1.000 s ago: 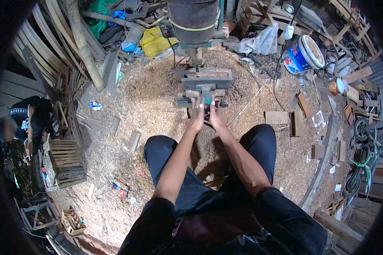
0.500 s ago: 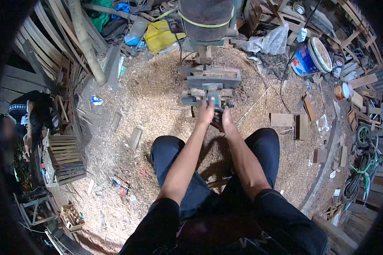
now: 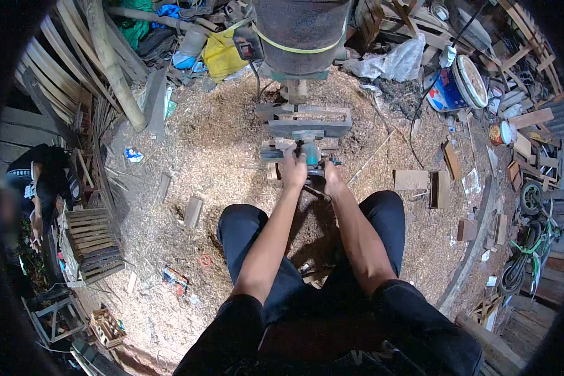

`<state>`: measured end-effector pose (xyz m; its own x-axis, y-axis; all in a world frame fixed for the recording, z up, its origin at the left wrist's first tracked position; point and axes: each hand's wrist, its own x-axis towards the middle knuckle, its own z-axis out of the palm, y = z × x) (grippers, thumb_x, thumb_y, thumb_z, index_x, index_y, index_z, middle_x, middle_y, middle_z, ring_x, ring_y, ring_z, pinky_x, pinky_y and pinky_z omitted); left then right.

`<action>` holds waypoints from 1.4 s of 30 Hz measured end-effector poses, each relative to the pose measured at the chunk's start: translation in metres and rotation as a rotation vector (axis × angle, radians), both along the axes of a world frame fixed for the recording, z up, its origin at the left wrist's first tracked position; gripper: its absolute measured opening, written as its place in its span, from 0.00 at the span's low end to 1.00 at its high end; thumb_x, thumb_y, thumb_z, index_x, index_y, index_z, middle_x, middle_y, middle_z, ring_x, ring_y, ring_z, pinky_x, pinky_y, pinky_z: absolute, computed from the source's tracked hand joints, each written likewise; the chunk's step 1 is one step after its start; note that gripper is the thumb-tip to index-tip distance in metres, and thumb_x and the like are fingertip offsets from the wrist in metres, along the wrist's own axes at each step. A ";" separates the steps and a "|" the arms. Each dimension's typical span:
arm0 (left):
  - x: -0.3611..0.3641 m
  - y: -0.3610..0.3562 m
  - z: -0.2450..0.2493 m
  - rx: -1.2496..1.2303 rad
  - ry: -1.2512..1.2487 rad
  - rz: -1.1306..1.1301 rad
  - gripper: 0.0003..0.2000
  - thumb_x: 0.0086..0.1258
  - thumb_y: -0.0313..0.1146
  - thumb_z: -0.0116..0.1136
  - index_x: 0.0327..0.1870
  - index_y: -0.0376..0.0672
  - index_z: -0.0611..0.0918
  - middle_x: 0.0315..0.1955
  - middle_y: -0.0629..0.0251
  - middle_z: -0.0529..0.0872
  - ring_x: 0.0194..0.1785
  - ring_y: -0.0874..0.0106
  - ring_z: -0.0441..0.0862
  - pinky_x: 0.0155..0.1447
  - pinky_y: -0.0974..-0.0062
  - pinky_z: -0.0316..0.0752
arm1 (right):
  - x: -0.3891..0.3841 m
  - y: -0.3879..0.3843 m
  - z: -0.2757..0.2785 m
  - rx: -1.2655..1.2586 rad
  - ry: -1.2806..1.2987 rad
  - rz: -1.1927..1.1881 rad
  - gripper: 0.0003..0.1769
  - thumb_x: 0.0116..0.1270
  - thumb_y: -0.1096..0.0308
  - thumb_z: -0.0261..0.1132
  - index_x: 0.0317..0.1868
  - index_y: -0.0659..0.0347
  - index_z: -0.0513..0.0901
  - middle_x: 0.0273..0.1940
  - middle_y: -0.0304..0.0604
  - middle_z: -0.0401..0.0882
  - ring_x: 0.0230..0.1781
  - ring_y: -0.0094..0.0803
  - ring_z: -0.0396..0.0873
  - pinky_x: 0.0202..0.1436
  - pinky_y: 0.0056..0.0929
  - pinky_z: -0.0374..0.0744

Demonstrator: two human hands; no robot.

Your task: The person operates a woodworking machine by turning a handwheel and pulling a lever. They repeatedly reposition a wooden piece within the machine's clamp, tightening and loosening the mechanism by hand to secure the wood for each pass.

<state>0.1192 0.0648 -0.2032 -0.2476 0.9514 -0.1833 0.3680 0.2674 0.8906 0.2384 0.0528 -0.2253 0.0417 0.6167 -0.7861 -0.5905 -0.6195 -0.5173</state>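
A teal metal piece with dark fittings (image 3: 312, 153) is mounted at the front of a machine, between my two hands. My left hand (image 3: 294, 169) is closed against its left side, by a small black knob. On the right, my right hand (image 3: 334, 179) grips near a dark curved part (image 3: 316, 172) that looks like a handwheel; its fingers are partly hidden. Just beyond sits a grey slotted block (image 3: 310, 126). Above it stands the machine's dark cylindrical body (image 3: 301, 37) with a yellow band.
Wood shavings (image 3: 219, 156) cover the floor. Wood pieces (image 3: 411, 180) lie to the right, near a paint bucket (image 3: 454, 88) and a cable. A slatted crate (image 3: 97, 241) stands left, beside another person (image 3: 41, 182). A green motorcycle (image 3: 532, 247) is far right.
My left hand has shifted from the top of the teal piece to its left side, uncovering more of it. My right hand stays close to the same spot. The view has moved slightly.
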 end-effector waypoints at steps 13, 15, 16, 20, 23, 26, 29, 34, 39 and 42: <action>-0.030 0.000 -0.139 0.005 -0.203 0.330 0.17 0.68 0.36 0.52 0.53 0.34 0.78 0.49 0.52 0.81 0.54 0.59 0.78 0.59 0.65 0.71 | -0.015 0.006 0.055 -0.014 -0.641 0.327 0.45 0.71 0.36 0.43 0.61 0.79 0.69 0.59 0.66 0.73 0.60 0.53 0.73 0.66 0.43 0.68; -0.030 0.005 -0.094 0.079 -0.049 0.250 0.17 0.69 0.37 0.52 0.53 0.35 0.78 0.50 0.50 0.81 0.56 0.56 0.77 0.61 0.64 0.69 | -0.007 0.008 0.015 -0.027 -0.386 0.156 0.43 0.71 0.35 0.43 0.60 0.72 0.72 0.54 0.61 0.77 0.54 0.51 0.76 0.62 0.48 0.71; -0.024 0.007 -0.061 0.124 -0.043 0.193 0.17 0.69 0.38 0.52 0.53 0.37 0.78 0.51 0.50 0.80 0.56 0.54 0.76 0.62 0.63 0.69 | -0.002 0.011 -0.014 -0.064 -0.230 0.066 0.41 0.71 0.34 0.42 0.58 0.68 0.73 0.52 0.58 0.78 0.51 0.49 0.78 0.59 0.51 0.73; 0.013 0.010 0.011 0.216 0.103 0.014 0.15 0.68 0.36 0.53 0.50 0.37 0.79 0.50 0.50 0.80 0.56 0.55 0.76 0.62 0.62 0.68 | 0.011 0.016 -0.072 -0.177 0.148 -0.047 0.34 0.72 0.36 0.44 0.54 0.59 0.76 0.41 0.49 0.81 0.37 0.46 0.82 0.41 0.56 0.80; 0.015 0.005 0.001 0.346 0.067 0.107 0.13 0.66 0.32 0.54 0.47 0.36 0.80 0.49 0.50 0.81 0.55 0.56 0.77 0.60 0.63 0.70 | 0.007 0.022 -0.073 -0.147 -0.133 0.022 0.36 0.72 0.38 0.46 0.53 0.65 0.78 0.43 0.54 0.82 0.38 0.51 0.82 0.43 0.49 0.79; -0.004 0.009 -0.052 0.315 -0.545 0.307 0.11 0.65 0.25 0.51 0.47 0.35 0.80 0.47 0.57 0.81 0.51 0.64 0.78 0.58 0.69 0.71 | -0.015 0.008 0.011 0.006 -0.780 0.303 0.41 0.70 0.38 0.49 0.50 0.78 0.78 0.47 0.66 0.81 0.41 0.55 0.81 0.49 0.41 0.76; -0.012 0.010 -0.078 0.246 -0.508 0.272 0.13 0.65 0.27 0.51 0.48 0.33 0.79 0.48 0.50 0.81 0.52 0.59 0.78 0.60 0.67 0.70 | -0.018 0.009 0.051 -0.023 -0.635 0.313 0.40 0.72 0.41 0.47 0.58 0.78 0.74 0.53 0.59 0.78 0.53 0.43 0.76 0.59 0.36 0.71; 0.003 0.010 -0.012 0.189 0.062 0.029 0.15 0.63 0.34 0.56 0.48 0.38 0.80 0.46 0.47 0.82 0.55 0.52 0.77 0.61 0.59 0.69 | -0.006 0.007 -0.006 -0.017 0.169 -0.119 0.31 0.75 0.45 0.44 0.53 0.68 0.75 0.42 0.51 0.81 0.35 0.42 0.83 0.37 0.44 0.83; 0.013 0.002 0.002 0.300 -0.028 0.120 0.11 0.65 0.33 0.53 0.44 0.40 0.82 0.43 0.54 0.84 0.50 0.60 0.80 0.58 0.67 0.71 | -0.002 0.005 -0.061 0.125 0.169 -0.151 0.32 0.73 0.46 0.46 0.57 0.70 0.73 0.46 0.56 0.81 0.41 0.47 0.84 0.44 0.47 0.82; -0.006 0.010 -0.080 0.298 -0.623 0.319 0.12 0.67 0.26 0.46 0.47 0.34 0.80 0.43 0.60 0.83 0.48 0.68 0.78 0.58 0.71 0.71 | -0.012 0.002 -0.007 -0.015 -0.791 0.352 0.38 0.69 0.45 0.54 0.58 0.78 0.71 0.51 0.63 0.79 0.48 0.50 0.81 0.53 0.43 0.76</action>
